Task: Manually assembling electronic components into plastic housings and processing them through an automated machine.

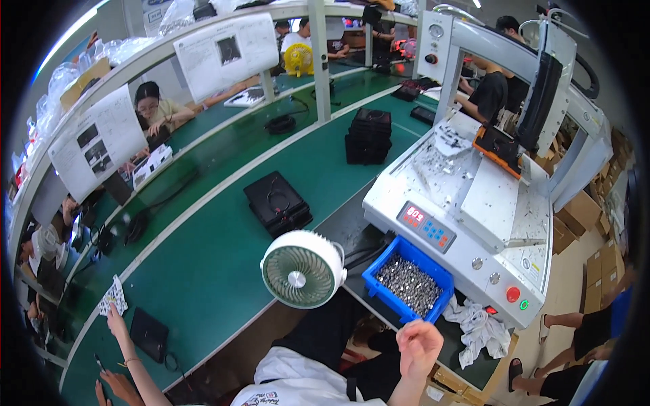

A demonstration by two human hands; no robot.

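Overall, long green bench [210, 250] dominates; white machine [497, 203] at right; cardboard cartons [601, 267] on pale floor [567, 284] beyond. Blue bin [386, 298] beside machine's front. Right hand [418, 348] near bin, fingers curled; pinching unclear. Left hand [116, 319] touching speckled white piece [114, 296], far left; grip unclear. Smallest: shiny metal pieces [409, 284] heaped inside bin.

Green workbench [210, 260] (pale floor [569, 287] at right).
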